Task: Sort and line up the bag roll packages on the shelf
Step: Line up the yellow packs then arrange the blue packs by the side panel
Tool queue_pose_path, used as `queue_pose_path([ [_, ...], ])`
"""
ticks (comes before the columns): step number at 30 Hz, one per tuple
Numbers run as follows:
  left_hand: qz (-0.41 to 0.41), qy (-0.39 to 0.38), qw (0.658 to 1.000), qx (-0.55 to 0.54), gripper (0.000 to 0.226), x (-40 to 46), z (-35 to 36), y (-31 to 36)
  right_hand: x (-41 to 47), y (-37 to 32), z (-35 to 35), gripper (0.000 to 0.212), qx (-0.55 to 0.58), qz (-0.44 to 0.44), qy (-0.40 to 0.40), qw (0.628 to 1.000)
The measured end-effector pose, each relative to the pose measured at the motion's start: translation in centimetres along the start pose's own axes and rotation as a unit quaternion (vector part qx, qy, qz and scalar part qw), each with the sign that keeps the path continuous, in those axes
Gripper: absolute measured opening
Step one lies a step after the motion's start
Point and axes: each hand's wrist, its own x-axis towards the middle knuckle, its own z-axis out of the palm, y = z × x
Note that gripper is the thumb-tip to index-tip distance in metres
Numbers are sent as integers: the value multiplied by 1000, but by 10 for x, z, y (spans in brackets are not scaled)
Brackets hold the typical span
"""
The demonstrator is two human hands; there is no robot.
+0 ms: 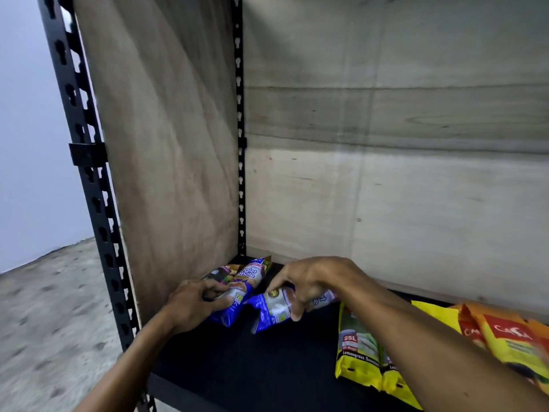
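Note:
Two blue bag roll packages lie at the left end of the black shelf point(237, 367). My left hand point(196, 304) grips the near end of the left blue package point(246, 278), which runs toward the back corner. Just to its right, my right hand point(309, 283) curls over the second blue package point(270, 310) and holds it. Yellow packages point(356, 349) marked 25L lie further right, partly under my right forearm. Orange and yellow packages point(511, 340) sit at the far right edge.
Plywood panels form the shelf's left side wall point(166, 144) and back wall point(386, 173). A black slotted metal upright point(89, 173) stands at the front left corner and another at the back corner point(240, 144). Concrete floor point(44, 307) lies left of the rack.

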Motion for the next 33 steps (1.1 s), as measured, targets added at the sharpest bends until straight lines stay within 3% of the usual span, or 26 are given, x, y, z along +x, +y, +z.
queue_pose_path([
  [4, -2, 1, 1000, -5, 25, -1, 1, 2, 5, -13, 15, 76, -34, -59, 2, 998],
  [7, -2, -2, 1000, -8, 29, 0, 0, 1, 8, -17, 22, 74, -74, -52, 7, 996],
  [9, -5, -6, 1000, -7, 38, 0, 0, -1, 5, -14, 21, 71, -29, -46, 0, 999],
  [11, -5, -1, 1000, 1, 53, 2, 1, -3, 3, -10, 21, 67, 105, -5, 17, 994],
  [12, -7, 2, 1000, 7, 59, 2, 2, -3, 5, -9, 24, 63, 166, 28, 65, 983],
  [14, -19, 3, 999, 35, 65, 3, 2, 1, 15, -12, 36, 53, 183, 129, 168, 960],
  [17, -45, -11, 994, 97, 69, 5, 2, 7, 27, -28, 62, 63, 179, 236, 170, 940],
  [23, -4, -22, 981, 195, 49, -4, 8, 29, 32, -48, 71, 54, 280, 263, 222, 896],
  [29, 24, -33, 979, 198, 47, -13, 22, 49, 22, -37, 67, 59, 240, 263, 198, 913],
  [33, 35, -56, 990, 123, 51, -17, 32, 56, 18, -22, 72, 59, 203, 253, 190, 927],
])
